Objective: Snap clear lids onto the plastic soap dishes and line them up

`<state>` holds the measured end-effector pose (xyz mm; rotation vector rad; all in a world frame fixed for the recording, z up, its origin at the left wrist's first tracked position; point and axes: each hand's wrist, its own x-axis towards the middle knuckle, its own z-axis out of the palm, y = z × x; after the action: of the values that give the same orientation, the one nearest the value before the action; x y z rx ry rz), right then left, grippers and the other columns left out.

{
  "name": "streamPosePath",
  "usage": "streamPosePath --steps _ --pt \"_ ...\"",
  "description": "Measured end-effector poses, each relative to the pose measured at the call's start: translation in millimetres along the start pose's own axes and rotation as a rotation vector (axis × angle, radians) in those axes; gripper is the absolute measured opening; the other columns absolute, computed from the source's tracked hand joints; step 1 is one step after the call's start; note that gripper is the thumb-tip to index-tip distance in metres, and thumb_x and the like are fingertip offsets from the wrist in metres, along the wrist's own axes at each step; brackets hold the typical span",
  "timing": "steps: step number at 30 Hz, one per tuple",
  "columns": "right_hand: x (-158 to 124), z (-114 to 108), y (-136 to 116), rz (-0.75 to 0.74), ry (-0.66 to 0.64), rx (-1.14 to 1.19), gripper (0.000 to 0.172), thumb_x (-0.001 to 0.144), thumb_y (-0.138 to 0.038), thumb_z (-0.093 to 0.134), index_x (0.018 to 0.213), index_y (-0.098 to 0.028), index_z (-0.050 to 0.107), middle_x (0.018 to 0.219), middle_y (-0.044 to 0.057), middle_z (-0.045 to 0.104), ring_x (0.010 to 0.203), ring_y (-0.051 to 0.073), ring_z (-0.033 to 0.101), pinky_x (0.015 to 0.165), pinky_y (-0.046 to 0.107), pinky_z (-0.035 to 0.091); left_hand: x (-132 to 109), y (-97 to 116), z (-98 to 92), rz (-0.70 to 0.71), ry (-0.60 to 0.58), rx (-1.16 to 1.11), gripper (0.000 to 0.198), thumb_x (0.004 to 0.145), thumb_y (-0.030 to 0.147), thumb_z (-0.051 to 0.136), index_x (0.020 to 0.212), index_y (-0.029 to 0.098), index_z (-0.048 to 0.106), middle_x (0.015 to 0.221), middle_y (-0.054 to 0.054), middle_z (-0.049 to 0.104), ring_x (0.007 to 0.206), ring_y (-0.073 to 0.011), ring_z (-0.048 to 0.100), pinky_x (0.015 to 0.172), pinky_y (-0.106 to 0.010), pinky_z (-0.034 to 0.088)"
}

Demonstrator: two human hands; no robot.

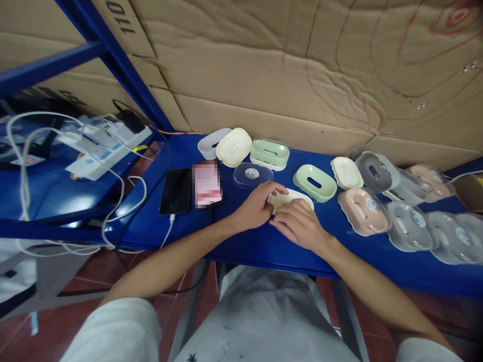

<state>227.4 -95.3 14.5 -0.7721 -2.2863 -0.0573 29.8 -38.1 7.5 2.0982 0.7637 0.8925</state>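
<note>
The fingers of the right hand (pixel 300 223) curl over the near side of a cream dish (pixel 295 195) on the blue bench (pixel 234 244); the left hand's (pixel 260 203) bend around its left end. Whether either grips cannot be told. Beyond lie a clear lid (pixel 260 178), a green dish (pixel 277 159) and cardboard (pixel 245 65).

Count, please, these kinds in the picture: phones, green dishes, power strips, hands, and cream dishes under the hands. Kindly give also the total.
Phones: 2
Green dishes: 2
Power strip: 1
Hands: 2
Cream dish under the hands: 1
Total: 8
</note>
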Motion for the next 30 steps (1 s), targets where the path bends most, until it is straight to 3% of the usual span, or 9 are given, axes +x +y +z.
streamPosePath --steps 3,5,9,12,17,20,25,30 --pt "-5 -18 21 0.243 -0.086 -0.138 0.034 0.108 -0.021 0.047 0.134 -0.026 0.068 0.126 0.009 0.077 0.115 0.026 0.07 0.098 0.044 0.05 3 -1 -10.5 0.05 0.007 0.161 0.041 0.085 0.007 0.053 0.122 0.022 0.063 0.125 -0.008 0.067 0.122 -0.0259 0.061 0.108 -0.045 0.045" --pt "-13 -30 39 0.421 -0.149 -0.269 0.039 0.109 -0.028 0.045 0.144 -0.023 0.063 0.14 0.014 0.07 0.127 0.032 0.065 0.104 0.05 0.047 4 -3 -17.4 0.1 -0.073 0.28 0.03 0.093 0.018 0.06 0.122 0.023 0.066 0.132 -0.008 0.067 0.127 -0.0282 0.06 0.113 -0.048 0.039" --pt "-32 -42 68 0.571 -0.295 -0.374 0.037 0.105 -0.037 0.054 0.136 -0.021 0.068 0.133 0.015 0.074 0.121 0.037 0.068 0.102 0.054 0.049 4 -10 -21.8 0.224 -0.264 0.41 0.015 0.095 0.03 0.071 0.11 0.025 0.074 0.124 -0.006 0.074 0.124 -0.0287 0.062 0.117 -0.051 0.029" --pt "-38 -43 73 0.57 -0.335 -0.35 0.032 0.105 -0.034 0.054 0.129 -0.022 0.072 0.128 0.013 0.077 0.114 0.033 0.072 0.096 0.049 0.052 5 -14 -20.2 0.263 -0.319 0.47 0.009 0.099 0.031 0.07 0.101 0.024 0.075 0.11 -0.004 0.078 0.115 -0.0261 0.065 0.115 -0.05 0.028" --pt "-36 -44 72 0.562 -0.321 -0.381 0.034 0.106 -0.03 0.052 0.133 -0.021 0.071 0.132 0.014 0.076 0.12 0.034 0.071 0.1 0.052 0.051 6 -18 -22.1 0.266 -0.304 0.524 0.013 0.102 0.033 0.067 0.098 0.022 0.073 0.102 -0.004 0.078 0.109 -0.025 0.067 0.113 -0.047 0.029" --pt "-33 -46 72 0.579 -0.27 -0.375 0.037 0.107 -0.025 0.046 0.131 -0.021 0.072 0.127 0.013 0.078 0.117 0.033 0.072 0.1 0.052 0.051 7 -20 -23.8 0.246 -0.296 0.518 0.017 0.101 0.034 0.069 0.112 0.022 0.072 0.112 -0.007 0.076 0.112 -0.0261 0.066 0.113 -0.047 0.03" --pt "-21 -45 57 0.543 -0.15 -0.255 0.036 0.11 -0.029 0.043 0.131 -0.021 0.071 0.127 0.011 0.078 0.115 0.03 0.072 0.098 0.048 0.051 7 -20 -25.9 0.217 -0.23 0.541 0.056 0.096 0.038 0.076 0.147 0.025 0.057 0.144 -0.014 0.061 0.13 -0.0346 0.057 0.115 -0.052 0.032" --pt "-14 -36 33 0.41 -0.232 -0.151 0.035 0.112 -0.029 0.043 0.137 -0.022 0.067 0.129 0.009 0.077 0.118 0.028 0.07 0.098 0.046 0.048 7 -19 -27.7 0.235 -0.186 0.529 0.059 0.094 0.035 0.078 0.148 0.027 0.057 0.146 -0.015 0.058 0.134 -0.0372 0.054 0.117 -0.056 0.032"
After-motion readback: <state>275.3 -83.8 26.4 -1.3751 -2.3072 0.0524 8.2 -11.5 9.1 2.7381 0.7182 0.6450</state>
